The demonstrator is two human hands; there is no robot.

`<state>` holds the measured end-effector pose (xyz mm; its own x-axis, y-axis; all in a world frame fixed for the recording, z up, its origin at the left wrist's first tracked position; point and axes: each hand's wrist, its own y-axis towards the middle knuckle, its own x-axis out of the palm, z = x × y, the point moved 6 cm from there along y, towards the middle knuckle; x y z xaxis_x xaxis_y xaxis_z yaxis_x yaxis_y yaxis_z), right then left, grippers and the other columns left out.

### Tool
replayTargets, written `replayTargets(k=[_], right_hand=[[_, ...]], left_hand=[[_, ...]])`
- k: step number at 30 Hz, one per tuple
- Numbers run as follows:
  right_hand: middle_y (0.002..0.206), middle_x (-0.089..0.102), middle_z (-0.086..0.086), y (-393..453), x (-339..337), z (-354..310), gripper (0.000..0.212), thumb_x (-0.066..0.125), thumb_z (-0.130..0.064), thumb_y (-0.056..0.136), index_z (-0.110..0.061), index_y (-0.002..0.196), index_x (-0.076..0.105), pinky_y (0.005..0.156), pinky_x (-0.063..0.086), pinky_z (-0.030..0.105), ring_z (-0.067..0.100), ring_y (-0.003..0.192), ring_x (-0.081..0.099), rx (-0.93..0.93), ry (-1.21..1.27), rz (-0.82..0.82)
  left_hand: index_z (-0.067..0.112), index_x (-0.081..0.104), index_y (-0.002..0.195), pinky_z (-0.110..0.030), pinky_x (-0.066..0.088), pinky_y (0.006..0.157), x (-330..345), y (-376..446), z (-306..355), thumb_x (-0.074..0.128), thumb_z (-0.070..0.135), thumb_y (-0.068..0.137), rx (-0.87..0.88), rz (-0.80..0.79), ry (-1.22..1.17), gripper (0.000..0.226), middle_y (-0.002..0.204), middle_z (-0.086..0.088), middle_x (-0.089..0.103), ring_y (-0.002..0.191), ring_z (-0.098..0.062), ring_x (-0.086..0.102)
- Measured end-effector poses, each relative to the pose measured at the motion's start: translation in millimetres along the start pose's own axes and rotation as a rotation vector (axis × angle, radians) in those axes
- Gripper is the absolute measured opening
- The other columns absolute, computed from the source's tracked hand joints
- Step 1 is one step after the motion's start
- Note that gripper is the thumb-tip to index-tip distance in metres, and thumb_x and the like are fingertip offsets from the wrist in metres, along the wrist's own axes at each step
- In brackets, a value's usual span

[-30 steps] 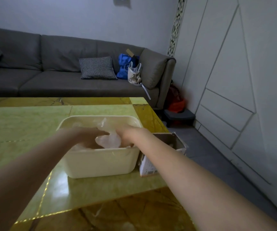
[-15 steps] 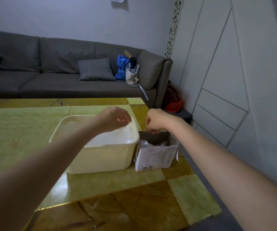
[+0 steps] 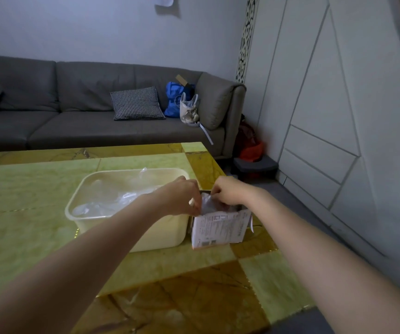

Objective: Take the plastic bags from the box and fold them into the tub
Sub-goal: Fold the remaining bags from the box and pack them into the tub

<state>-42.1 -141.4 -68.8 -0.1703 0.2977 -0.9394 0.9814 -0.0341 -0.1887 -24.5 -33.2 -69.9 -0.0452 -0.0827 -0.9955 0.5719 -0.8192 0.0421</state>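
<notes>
we see a cream tub [image 3: 131,235], a white printed box [image 3: 220,227], a yellow-green marbled worktop [image 3: 25,189], a grey sofa [image 3: 73,116], a houndstooth cushion [image 3: 136,103].

Both hands, left [image 3: 182,197] and right [image 3: 230,190], pinching a plastic bag [image 3: 207,204] over the box [image 3: 220,229], beside the tub [image 3: 78,208]

Green-and-gold marble bench [image 3: 37,189]. Grey sofa [image 3: 73,112] behind, bearing checked cushion [image 3: 137,103], blue bag [image 3: 175,98], pale tote [image 3: 189,109]. Red bag [image 3: 250,145] on floor beside the sofa's end.
</notes>
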Motion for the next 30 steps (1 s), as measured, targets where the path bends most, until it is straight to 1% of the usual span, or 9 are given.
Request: replayTargets(k=[3,7,11,13,16,20,24,27,30], right_hand=[[0.089,0.064,0.018,3.8,-38.0,7.7,0.029,0.041,-0.008,0.095,0.002,0.082,0.065,0.071,0.044,0.033,0.029,0.085,0.062,0.038,0.087,0.274],[0.080,0.054,0.016,0.6,-76.5,10.8,0.025,0.034,-0.002,0.092,-0.001,0.078,0.056,0.069,0.038,0.030,0.024,0.078,0.052,0.054,0.461,0.542],[0.084,0.060,0.013,-3.6,-73.5,8.3,0.029,0.035,0.007,0.089,-0.005,0.082,0.061,0.067,0.049,0.034,0.026,0.078,0.058,0.043,1.062,0.449],[0.086,0.062,0.010,-7.6,-72.4,1.6,0.031,0.036,0.009,0.092,-0.007,0.088,0.062,0.065,0.051,0.030,0.022,0.074,0.058,-0.015,1.233,0.377],[0.092,0.062,0.013,-12.3,-71.0,-9.9,0.027,0.035,0.009,0.095,-0.001,0.109,0.056,0.064,0.054,0.031,0.022,0.074,0.061,-0.070,1.398,0.295],[0.089,0.064,0.015,-14.5,-64.3,-14.7,0.031,0.045,0.010,0.091,-0.002,0.120,0.048,0.056,0.058,0.026,0.018,0.063,0.067,-0.005,1.153,0.269],[0.141,0.038,0.005,-22.5,-73.1,-26.9,0.074,0.070,-0.010,0.083,-0.023,0.144,0.030,0.092,0.048,0.032,0.019,0.120,0.048,-0.164,0.617,0.280],[0.138,0.043,0.002,-30.2,-79.3,-44.5,0.053,0.071,-0.018,0.082,-0.014,0.131,0.052,0.099,0.040,0.026,0.014,0.123,0.045,-0.306,0.614,0.295],[0.107,0.064,0.007,-28.8,-78.5,-49.1,0.025,0.072,-0.022,0.081,-0.009,0.102,0.067,0.099,0.045,0.036,0.022,0.104,0.060,-0.312,0.748,0.219]], left_hand=[[0.026,0.070,0.092,-0.032,0.039,0.097,2.1,2.3,1.0,0.067,0.034,0.081,-0.007,-0.017,0.026,0.014,0.113,0.007,0.055,0.107,-0.015,0.044],[0.025,0.071,0.092,-0.032,0.037,0.098,-3.2,-1.8,-3.3,0.067,0.031,0.082,-0.037,0.021,-0.146,0.012,0.113,0.006,0.059,0.110,-0.014,0.049],[0.016,0.060,0.108,-0.022,0.044,0.076,-36.7,-21.4,-25.2,0.060,0.025,0.088,-0.377,0.407,-0.888,0.022,0.116,-0.001,0.058,0.100,-0.012,0.053],[0.017,0.046,0.126,-0.026,0.044,0.081,-45.1,-26.7,-32.0,0.063,0.032,0.085,-0.450,0.490,-1.177,0.047,0.125,0.001,0.050,0.105,-0.015,0.051],[0.029,0.034,0.137,-0.034,0.045,0.092,-56.9,-27.3,-28.3,0.074,0.030,0.075,-0.401,0.429,-1.066,0.074,0.123,0.006,0.042,0.110,-0.016,0.046],[0.014,0.067,0.096,-0.019,0.041,0.070,-74.3,-34.3,-23.7,0.061,0.020,0.086,-0.392,0.596,-0.961,0.013,0.089,0.002,0.063,0.081,-0.009,0.054],[0.020,0.065,0.071,-0.022,0.038,0.066,-74.8,-37.1,-31.2,0.060,0.023,0.089,-0.465,0.523,-0.966,0.019,0.075,0.003,0.061,0.075,-0.013,0.052],[0.021,0.065,0.068,-0.029,0.036,0.068,-73.5,-37.1,-36.1,0.062,0.025,0.087,-0.471,0.464,-0.915,0.020,0.075,-0.006,0.061,0.076,-0.021,0.049],[0.013,0.065,0.066,-0.030,0.036,0.065,-74.9,-41.1,-44.6,0.061,0.026,0.088,-0.494,0.468,-0.832,0.026,0.067,-0.008,0.057,0.067,-0.021,0.047]])
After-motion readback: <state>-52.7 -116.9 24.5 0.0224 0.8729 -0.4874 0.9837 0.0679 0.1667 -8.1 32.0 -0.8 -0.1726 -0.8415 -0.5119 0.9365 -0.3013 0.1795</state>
